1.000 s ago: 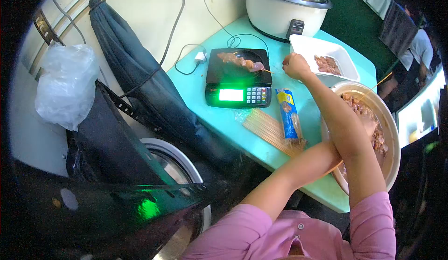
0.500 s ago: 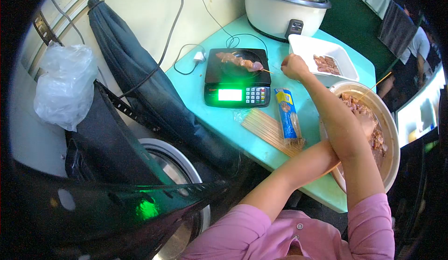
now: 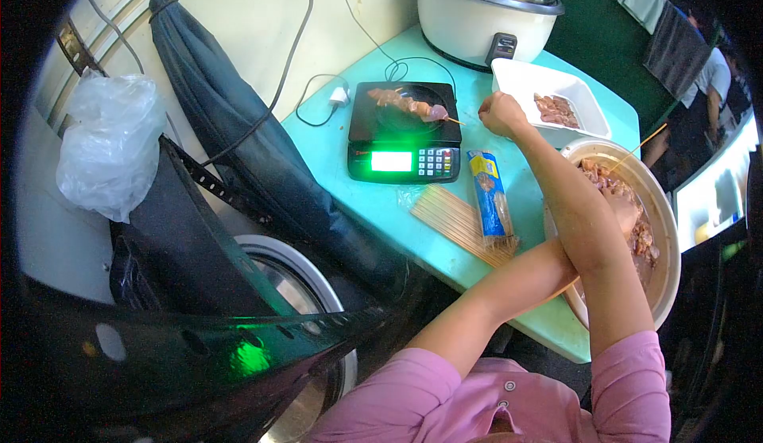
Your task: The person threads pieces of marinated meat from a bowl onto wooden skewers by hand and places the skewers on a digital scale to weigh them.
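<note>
My arms cross over the table. My right hand (image 3: 502, 115) is curled closed beside the scale, near the tip of a skewer of meat (image 3: 409, 105); nothing shows in its fingers. That skewer lies on the black digital scale (image 3: 404, 174), whose display is lit. My left hand (image 3: 622, 208) is in a large round basin (image 3: 671, 284) among pieces of raw marinated meat (image 3: 642, 244). Its fingers are partly hidden, so I cannot tell whether they grip anything. A bamboo stick (image 3: 640, 147) slants out over the basin's far rim, close to this hand.
Loose bamboo skewers (image 3: 453, 222) lie beside a blue-and-yellow packet (image 3: 490, 193). A white tub (image 3: 592, 121) holds meat pieces (image 3: 556, 111). Behind stands a rice cooker (image 3: 485, 18). A folded dark umbrella (image 3: 238, 117) and a plastic bag (image 3: 111, 149) are at left. Another person (image 3: 710, 81) is at far right.
Both my hands stay in the same places. The person at far right has shifted slightly.
</note>
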A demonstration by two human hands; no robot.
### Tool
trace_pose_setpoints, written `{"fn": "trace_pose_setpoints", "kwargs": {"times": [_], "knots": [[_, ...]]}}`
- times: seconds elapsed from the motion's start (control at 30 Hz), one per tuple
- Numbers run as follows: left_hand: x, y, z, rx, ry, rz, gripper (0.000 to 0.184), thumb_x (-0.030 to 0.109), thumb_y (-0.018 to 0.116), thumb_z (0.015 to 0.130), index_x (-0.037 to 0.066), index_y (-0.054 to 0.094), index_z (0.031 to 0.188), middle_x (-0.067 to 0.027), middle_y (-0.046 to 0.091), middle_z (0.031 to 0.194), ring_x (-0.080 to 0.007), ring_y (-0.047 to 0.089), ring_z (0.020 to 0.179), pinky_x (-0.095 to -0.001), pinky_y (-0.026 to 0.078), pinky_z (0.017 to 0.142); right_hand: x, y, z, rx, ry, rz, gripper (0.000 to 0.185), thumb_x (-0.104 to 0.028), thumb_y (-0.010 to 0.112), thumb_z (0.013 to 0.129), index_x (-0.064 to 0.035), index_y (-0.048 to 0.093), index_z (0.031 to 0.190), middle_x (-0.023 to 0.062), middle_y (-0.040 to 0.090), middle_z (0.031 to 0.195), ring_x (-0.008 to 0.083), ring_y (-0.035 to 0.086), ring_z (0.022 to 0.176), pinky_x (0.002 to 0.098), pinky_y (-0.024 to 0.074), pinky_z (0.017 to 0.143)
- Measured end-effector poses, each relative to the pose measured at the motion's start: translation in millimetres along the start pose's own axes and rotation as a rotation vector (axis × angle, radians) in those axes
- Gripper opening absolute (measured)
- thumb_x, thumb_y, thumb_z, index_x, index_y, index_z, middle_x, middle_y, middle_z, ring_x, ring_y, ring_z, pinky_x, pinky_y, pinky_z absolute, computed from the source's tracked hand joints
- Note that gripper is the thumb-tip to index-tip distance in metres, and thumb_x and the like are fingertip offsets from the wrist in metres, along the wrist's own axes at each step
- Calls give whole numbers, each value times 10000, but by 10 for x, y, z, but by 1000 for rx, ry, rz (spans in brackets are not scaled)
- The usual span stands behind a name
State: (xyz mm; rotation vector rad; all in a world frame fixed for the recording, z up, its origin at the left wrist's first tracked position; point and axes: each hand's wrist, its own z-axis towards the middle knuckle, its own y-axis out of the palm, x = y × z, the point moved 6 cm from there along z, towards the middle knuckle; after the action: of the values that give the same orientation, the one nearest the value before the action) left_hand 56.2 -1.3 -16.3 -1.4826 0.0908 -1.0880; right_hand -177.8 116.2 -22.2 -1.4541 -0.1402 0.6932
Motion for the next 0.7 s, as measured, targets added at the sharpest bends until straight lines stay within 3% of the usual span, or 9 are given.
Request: {"fn": "trace_pose_setpoints", "kwargs": {"times": [0.13, 0.2, 0.3, 0.7], "knots": [[68, -71, -89, -10, -38, 15, 262, 143, 685, 641, 34, 673, 879, -146, 659, 956, -313, 600, 973, -495, 403, 865, 10, 5, 6, 1, -18, 7, 192, -94, 556, 689, -84, 713, 799, 181, 662, 847, 327, 643, 816, 404, 513, 760], [153, -184, -219, 117, -78, 103, 295, 162, 681, 658, 34, 661, 923, -140, 648, 1002, -301, 593, 996, -512, 391, 879, 29, 21, 21, 0, -7, 6, 190, -96, 557, 690, -85, 713, 798, 181, 662, 851, 326, 643, 819, 403, 513, 763], [-9, 71, 43, 44, -50, 145, 363, 196, 681, 674, 79, 643, 1016, -137, 634, 1043, -298, 581, 1019, -489, 392, 903, 15, -2, 3, -5, 2, 11, 187, -99, 559, 691, -84, 713, 796, 180, 662, 858, 323, 642, 827, 399, 511, 772], [-28, -30, -32, 32, -54, 61, 393, 210, 680, 680, 108, 628, 1056, -139, 631, 1048, -299, 574, 1031, -484, 397, 903, -29, -15, -12, -32, 9, -14, 184, -111, 563, 699, -79, 714, 801, 175, 662, 884, 320, 639, 839, 386, 507, 788]]}}
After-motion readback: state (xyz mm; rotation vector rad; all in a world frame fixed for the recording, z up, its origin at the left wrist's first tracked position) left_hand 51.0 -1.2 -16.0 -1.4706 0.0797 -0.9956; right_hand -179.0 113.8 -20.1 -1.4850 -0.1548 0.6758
